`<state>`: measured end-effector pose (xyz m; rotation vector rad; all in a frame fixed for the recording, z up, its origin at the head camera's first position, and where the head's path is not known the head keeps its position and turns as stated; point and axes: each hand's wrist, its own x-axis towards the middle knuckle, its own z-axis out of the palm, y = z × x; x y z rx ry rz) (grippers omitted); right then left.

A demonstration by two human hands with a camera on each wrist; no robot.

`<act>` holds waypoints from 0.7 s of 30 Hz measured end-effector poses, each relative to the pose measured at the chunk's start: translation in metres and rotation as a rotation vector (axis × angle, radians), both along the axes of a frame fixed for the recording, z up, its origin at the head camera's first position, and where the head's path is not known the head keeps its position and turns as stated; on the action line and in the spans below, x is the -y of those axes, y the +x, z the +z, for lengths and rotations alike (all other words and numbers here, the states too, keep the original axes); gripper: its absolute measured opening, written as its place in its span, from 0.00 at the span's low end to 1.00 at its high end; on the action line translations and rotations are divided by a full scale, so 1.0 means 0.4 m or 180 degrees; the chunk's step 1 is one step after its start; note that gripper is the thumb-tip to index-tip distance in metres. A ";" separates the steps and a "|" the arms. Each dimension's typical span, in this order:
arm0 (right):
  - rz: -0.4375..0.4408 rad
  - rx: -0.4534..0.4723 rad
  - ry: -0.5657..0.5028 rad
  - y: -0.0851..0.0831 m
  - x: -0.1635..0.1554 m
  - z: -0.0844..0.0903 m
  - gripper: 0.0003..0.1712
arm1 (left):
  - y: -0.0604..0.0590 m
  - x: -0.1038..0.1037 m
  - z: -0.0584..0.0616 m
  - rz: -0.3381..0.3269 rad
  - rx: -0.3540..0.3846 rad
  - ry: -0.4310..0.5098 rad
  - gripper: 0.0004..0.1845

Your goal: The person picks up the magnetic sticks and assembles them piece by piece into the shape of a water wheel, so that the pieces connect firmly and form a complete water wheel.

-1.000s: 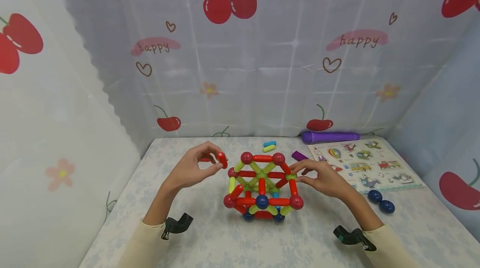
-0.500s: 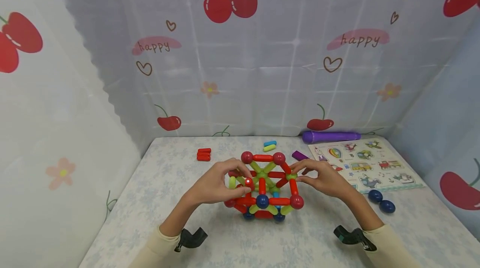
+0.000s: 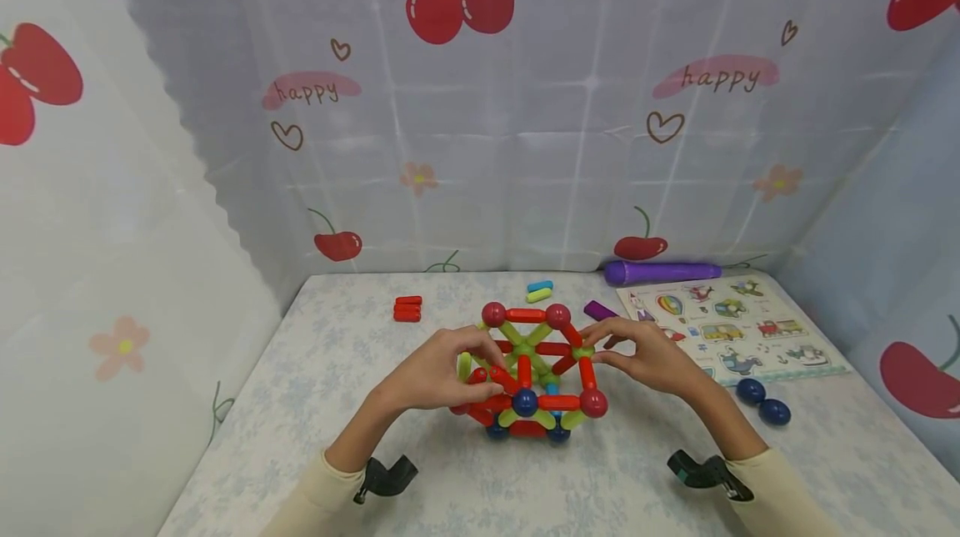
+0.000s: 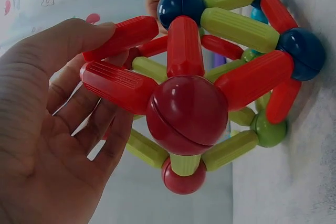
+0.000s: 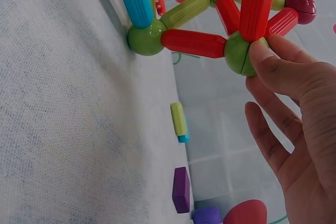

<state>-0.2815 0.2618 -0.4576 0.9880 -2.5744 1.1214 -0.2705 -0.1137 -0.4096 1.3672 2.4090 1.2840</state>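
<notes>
A frame of magnetic rods and balls (image 3: pixel 559 404), in red, green and blue, stands on the table between both hands. My left hand (image 3: pixel 438 372) pinches a red rod (image 4: pixel 128 36) at the frame's left front. That rod's far end is at or close to a dark blue ball (image 4: pixel 181 9). Just below it, another red rod (image 4: pixel 116 85) sticks up from a dark red ball (image 4: pixel 187 115). On the frame's right side, my right hand (image 3: pixel 647 356) holds a green ball (image 5: pixel 239 55) between thumb and fingers.
Several loose red rods (image 3: pixel 408 309) lie at the back left. A blue rod (image 3: pixel 540 287) and a yellow-green rod (image 3: pixel 538 297) lie behind the frame. To the right are a purple block (image 3: pixel 599 312), a purple microphone-shaped toy (image 3: pixel 663 273), a picture board (image 3: pixel 738 333) and two dark blue balls (image 3: pixel 773 413).
My left hand has come right and down from beside the frame with the red rod, which has tilted towards the front blue ball. My right hand has stayed at the green ball.
</notes>
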 end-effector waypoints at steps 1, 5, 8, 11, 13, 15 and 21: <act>0.0007 -0.0010 -0.0003 0.000 -0.001 0.000 0.17 | -0.001 -0.001 -0.002 -0.0005 0.0006 -0.0017 0.14; 0.0018 -0.0017 -0.0011 0.001 -0.002 0.000 0.18 | -0.002 -0.003 -0.006 -0.0019 0.0005 -0.0054 0.13; 0.0013 -0.0010 -0.0015 0.001 -0.001 0.002 0.18 | -0.003 -0.005 -0.007 -0.0013 -0.0004 -0.0056 0.13; 0.0007 0.0001 -0.0016 0.001 -0.001 0.004 0.18 | -0.002 -0.005 -0.007 0.0000 0.0006 -0.0066 0.13; 0.0010 0.0008 -0.0019 0.001 -0.001 0.004 0.18 | -0.003 -0.003 -0.004 -0.0022 0.0018 -0.0076 0.14; 0.0016 0.0002 -0.0020 0.002 -0.001 0.004 0.18 | -0.004 0.003 -0.001 -0.0064 0.0024 -0.0056 0.14; 0.0024 -0.0018 -0.0014 0.001 -0.002 0.002 0.18 | -0.024 0.060 0.023 0.0140 -0.0125 0.0182 0.13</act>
